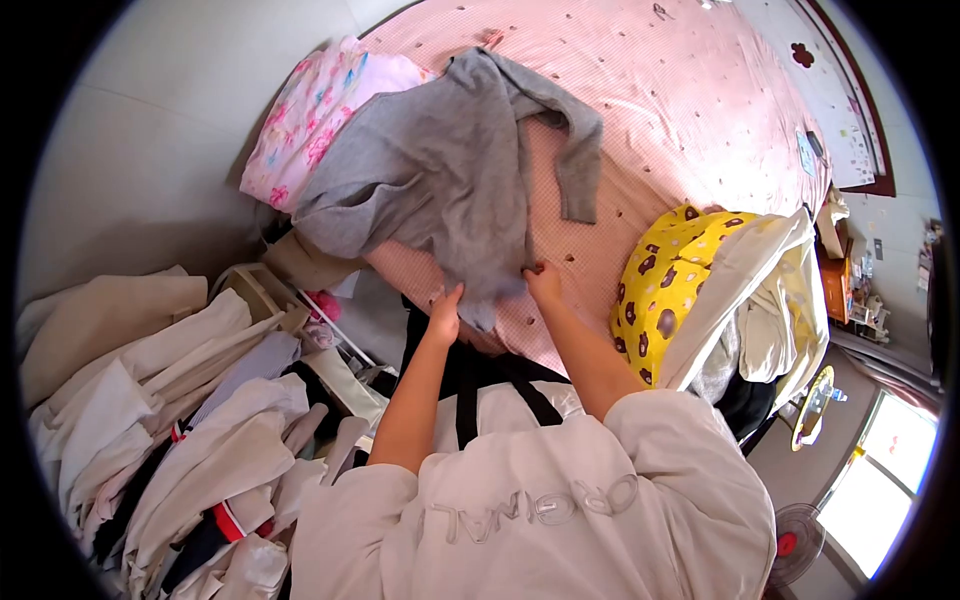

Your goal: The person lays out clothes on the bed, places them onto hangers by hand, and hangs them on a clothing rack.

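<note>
A grey long-sleeved garment (430,160) lies spread and rumpled over the pink checked bed sheet (670,110). One of its sleeves bends out to the right, and its near edge hangs toward me. My left hand (445,314) is closed on the near edge at the left. On the right side of that same edge, my right hand (543,283) pinches the cloth. Between my hands the fabric looks slightly blurred. Part of the garment's far left side rests against a pink floral pillow or folded bedding (325,120).
Many pale clothes (200,420) are piled or hung at the lower left, beside a wooden frame (262,290). To the right sit a yellow bear-print cloth (665,270) and a white bag-like cover (760,250) with clothes inside. A fan (795,543) stands at the lower right, near a window.
</note>
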`<move>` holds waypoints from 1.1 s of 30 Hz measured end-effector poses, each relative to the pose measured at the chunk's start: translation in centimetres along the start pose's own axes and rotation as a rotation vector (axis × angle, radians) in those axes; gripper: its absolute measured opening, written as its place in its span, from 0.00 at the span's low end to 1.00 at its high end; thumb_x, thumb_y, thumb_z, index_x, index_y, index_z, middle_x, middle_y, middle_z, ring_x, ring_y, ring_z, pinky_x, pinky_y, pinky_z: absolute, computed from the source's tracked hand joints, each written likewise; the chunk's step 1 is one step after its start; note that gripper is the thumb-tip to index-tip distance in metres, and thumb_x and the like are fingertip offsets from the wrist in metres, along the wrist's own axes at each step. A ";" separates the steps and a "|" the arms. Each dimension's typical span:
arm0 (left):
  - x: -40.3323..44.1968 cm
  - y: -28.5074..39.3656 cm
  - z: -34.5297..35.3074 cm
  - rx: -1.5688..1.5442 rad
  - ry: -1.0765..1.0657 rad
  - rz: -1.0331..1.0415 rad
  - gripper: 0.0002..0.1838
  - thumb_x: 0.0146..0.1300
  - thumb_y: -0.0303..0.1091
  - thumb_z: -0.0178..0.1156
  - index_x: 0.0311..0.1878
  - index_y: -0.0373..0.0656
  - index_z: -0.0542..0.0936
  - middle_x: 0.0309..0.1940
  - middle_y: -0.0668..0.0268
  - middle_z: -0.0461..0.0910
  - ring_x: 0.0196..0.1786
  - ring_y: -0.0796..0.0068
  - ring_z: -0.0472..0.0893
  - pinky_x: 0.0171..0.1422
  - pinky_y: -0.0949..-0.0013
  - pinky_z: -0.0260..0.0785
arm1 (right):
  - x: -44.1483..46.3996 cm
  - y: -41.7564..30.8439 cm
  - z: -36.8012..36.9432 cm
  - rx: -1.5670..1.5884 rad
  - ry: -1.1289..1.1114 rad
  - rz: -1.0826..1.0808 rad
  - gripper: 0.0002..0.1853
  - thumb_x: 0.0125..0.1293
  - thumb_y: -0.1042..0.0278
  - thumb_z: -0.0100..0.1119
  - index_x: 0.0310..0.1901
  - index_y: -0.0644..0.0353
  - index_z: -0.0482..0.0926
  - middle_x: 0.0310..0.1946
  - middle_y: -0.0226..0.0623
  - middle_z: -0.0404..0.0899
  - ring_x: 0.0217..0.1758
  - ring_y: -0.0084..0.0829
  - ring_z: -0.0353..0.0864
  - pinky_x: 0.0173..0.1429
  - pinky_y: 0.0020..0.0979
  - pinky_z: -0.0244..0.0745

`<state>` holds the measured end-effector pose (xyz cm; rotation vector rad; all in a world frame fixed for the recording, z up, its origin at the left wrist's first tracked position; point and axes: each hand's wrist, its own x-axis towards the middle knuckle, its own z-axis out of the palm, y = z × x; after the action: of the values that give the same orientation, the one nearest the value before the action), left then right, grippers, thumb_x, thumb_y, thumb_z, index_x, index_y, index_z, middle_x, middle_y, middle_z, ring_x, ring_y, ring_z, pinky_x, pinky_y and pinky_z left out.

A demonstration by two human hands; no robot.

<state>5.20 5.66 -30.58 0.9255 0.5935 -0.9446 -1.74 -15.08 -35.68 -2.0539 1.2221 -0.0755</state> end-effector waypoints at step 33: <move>-1.9 2.3 1.3 1.726 0.108 0.870 0.36 0.48 0.36 0.58 0.62 0.42 0.58 0.58 0.47 0.62 0.60 0.48 0.61 0.61 0.54 0.56 | 14.1 -3.4 -8.3 0.560 0.072 0.593 0.27 0.49 0.69 0.57 0.52 0.71 0.64 0.48 0.54 0.70 0.48 0.45 0.73 0.49 0.36 0.70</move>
<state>6.38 5.92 -27.51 2.4637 -0.7738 -0.3996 5.20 -29.75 -31.80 -1.1746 1.5926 -0.1868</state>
